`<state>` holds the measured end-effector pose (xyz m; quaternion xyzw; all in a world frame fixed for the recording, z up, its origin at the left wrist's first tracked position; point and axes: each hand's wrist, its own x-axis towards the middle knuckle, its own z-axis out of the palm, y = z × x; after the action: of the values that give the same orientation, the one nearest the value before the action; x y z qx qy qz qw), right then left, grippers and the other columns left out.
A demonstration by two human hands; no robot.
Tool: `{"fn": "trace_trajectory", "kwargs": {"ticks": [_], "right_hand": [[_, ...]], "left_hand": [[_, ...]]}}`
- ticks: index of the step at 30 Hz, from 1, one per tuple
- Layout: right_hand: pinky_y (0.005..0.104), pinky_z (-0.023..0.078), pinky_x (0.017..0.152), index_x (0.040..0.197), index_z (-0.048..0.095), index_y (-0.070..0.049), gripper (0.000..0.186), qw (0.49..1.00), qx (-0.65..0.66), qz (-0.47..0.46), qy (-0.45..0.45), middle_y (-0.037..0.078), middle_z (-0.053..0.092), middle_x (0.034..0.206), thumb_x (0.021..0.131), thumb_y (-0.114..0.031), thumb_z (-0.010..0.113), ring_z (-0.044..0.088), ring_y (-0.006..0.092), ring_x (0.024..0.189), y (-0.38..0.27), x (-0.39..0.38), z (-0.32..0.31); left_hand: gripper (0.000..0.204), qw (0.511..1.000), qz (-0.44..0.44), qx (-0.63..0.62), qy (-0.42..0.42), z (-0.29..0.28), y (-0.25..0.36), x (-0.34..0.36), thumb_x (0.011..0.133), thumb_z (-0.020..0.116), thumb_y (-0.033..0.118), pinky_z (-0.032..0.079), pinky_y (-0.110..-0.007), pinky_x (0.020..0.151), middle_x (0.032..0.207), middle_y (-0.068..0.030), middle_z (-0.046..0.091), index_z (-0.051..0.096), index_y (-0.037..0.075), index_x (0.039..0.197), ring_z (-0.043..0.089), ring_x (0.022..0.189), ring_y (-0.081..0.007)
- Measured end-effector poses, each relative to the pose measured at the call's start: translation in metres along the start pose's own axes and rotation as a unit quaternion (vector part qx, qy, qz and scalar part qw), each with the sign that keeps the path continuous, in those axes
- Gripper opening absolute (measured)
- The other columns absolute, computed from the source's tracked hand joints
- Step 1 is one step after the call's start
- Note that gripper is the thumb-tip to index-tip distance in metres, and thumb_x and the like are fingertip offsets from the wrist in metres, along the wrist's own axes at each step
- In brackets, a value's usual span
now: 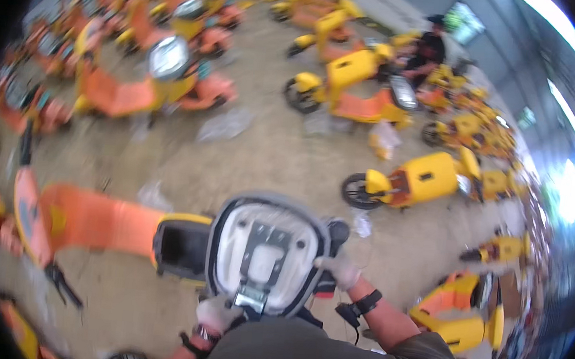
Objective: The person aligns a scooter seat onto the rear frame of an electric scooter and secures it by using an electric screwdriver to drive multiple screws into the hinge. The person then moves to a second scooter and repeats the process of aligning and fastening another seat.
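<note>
Right in front of me, a grey-rimmed open storage box (222, 242) with a pale inner shell sits behind the black seat (182, 247) of an orange and yellow scooter (109, 222). My right hand (340, 269), in a white glove, grips the box's right rim. At the near left corner of the box is my left hand (218, 313), also gloved, with its fingers curled; what they hold, if anything, is hard to make out. Beside it a small shiny rectangular piece (250, 300) lies at the near inside edge. A grey plate (265, 254) with cutouts covers the box floor.
The scooter's handlebar (63, 284) reaches out to the left. A yellow scooter (424, 179) stands ahead to the right, with others around. Plastic wrapping (226, 125) lies on the floor. Another person (427, 53) in dark clothing is beside a scooter at the far right.
</note>
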<state>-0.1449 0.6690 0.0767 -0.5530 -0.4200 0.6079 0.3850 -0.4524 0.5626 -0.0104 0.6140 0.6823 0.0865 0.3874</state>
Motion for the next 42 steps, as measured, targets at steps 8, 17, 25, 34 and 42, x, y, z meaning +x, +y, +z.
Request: {"fn": "trace_trajectory", "kwargs": {"ticks": [8, 17, 25, 34, 42], "right_hand": [[0.0316, 0.046, 0.093, 0.127, 0.052, -0.001, 0.059, 0.997, -0.036, -0.026, 0.065, 0.005, 0.064, 0.106, 0.071, -0.002, 0.071, 0.058, 0.0159, 0.098, 0.004, -0.051, 0.028], [0.0315, 0.047, 0.092, 0.122, 0.055, 0.0, 0.058, 0.981, -0.102, -0.069, -0.147, 0.007, 0.065, 0.108, 0.068, -0.01, 0.074, 0.058, 0.0148, 0.098, -0.04, 0.032, 0.073], [0.0338, 0.045, 0.095, 0.126, 0.05, 0.001, 0.067, 0.962, -0.07, -0.135, -0.228, 0.01, 0.064, 0.108, 0.065, -0.006, 0.076, 0.058, 0.0183, 0.099, -0.063, 0.047, 0.151], [0.0351, 0.051, 0.081, 0.101, 0.07, -0.007, 0.033, 0.913, -0.341, -0.023, -0.224, 0.005, 0.069, 0.094, 0.09, -0.035, 0.058, 0.063, 0.017, 0.085, 0.012, 0.049, 0.147], [0.0358, 0.043, 0.1, 0.133, 0.044, 0.0, 0.063, 0.97, 0.011, -0.058, -0.237, 0.008, 0.059, 0.121, 0.074, -0.004, 0.068, 0.057, 0.0211, 0.109, 0.012, 0.038, 0.157]], "left_hand": [[0.039, 0.958, -0.037, -0.262, -0.11, 0.047, -0.075, 0.018, 0.078, 0.073, 0.038, 0.053, -0.039, 0.068, 0.085, -0.0124, 0.071, 0.07, 0.003, 0.096, 0.067, 0.074, -0.0231], [0.028, 0.77, -0.208, -0.588, -0.136, 0.028, -0.102, -0.019, 0.083, 0.065, 0.034, 0.035, -0.029, 0.04, 0.051, -0.0036, 0.048, 0.058, 0.008, 0.079, 0.046, 0.042, -0.0163], [0.027, 0.763, -0.215, -0.609, 0.021, -0.004, -0.125, -0.048, 0.087, 0.062, 0.038, 0.03, -0.027, 0.036, 0.048, 0.0005, 0.045, 0.057, 0.013, 0.077, 0.042, 0.037, -0.0135], [0.022, 0.938, -0.116, -0.303, 0.12, 0.036, -0.199, -0.134, 0.088, 0.061, 0.02, 0.051, -0.033, 0.074, 0.101, -0.0097, 0.066, 0.067, 0.005, 0.102, 0.063, 0.086, -0.0206], [0.029, 0.795, -0.137, -0.584, 0.086, -0.045, -0.139, -0.137, 0.093, 0.056, 0.016, 0.044, -0.022, 0.059, 0.084, -0.006, 0.064, 0.059, -0.004, 0.114, 0.055, 0.065, -0.01]]}}
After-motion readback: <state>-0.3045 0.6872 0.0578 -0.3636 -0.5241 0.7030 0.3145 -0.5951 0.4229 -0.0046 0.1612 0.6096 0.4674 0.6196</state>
